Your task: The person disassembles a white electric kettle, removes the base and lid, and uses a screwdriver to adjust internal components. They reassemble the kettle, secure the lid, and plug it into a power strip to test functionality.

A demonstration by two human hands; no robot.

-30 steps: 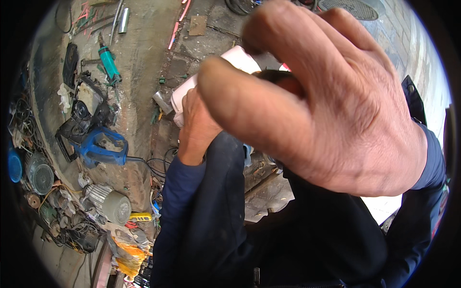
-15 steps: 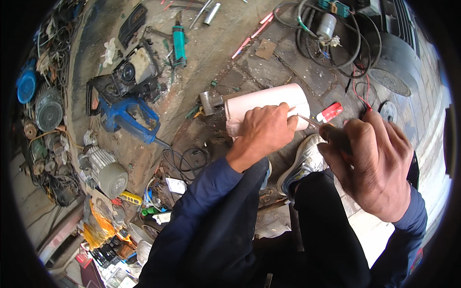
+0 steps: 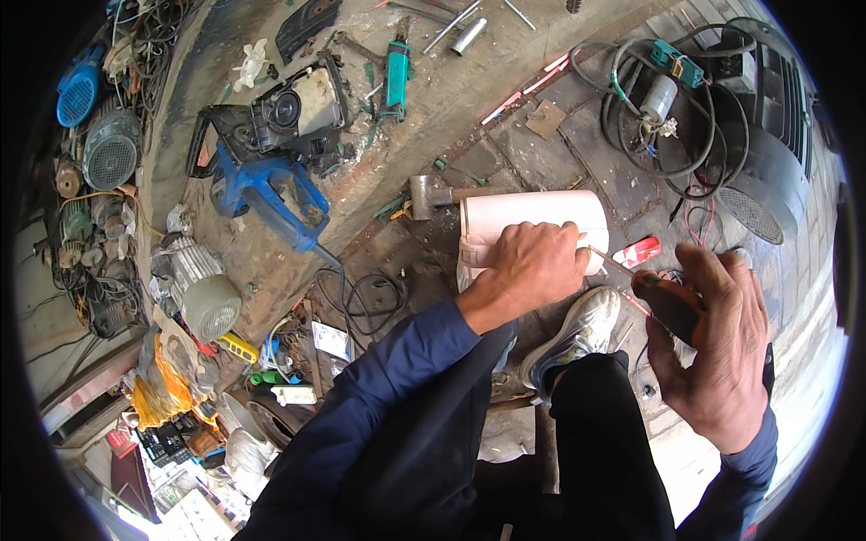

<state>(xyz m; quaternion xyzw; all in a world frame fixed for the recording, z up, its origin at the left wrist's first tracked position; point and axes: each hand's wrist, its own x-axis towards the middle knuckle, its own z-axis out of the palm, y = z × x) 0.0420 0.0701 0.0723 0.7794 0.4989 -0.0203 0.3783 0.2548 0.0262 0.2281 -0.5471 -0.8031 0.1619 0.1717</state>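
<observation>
A pale pink cylinder (image 3: 532,215) lies on its side on the ground in front of my feet. My left hand (image 3: 532,266) rests over it, fingers curled at its right end. From those fingertips a screwdriver (image 3: 669,308) runs rightward: its thin metal shaft meets the cylinder's end, and its dark and orange handle sits between the thumb and fingers of my right hand (image 3: 722,338). My left hand partly hides the spot where the tip touches. Just behind the cylinder lies a hammer (image 3: 431,197), its handle partly covered.
A red-handled object (image 3: 637,252) lies right of the cylinder. Farther right are coiled black cables (image 3: 622,117) and a large grey motor (image 3: 767,180). To the left are a blue power saw (image 3: 271,203), a green-handled tool (image 3: 396,79) and a grey motor (image 3: 203,293). My shoe (image 3: 577,334) is close by.
The whole scene has shifted right and slightly down in the view. My right hand's fingers have loosened around the screwdriver handle, showing more of it. My left hand stays on the cylinder.
</observation>
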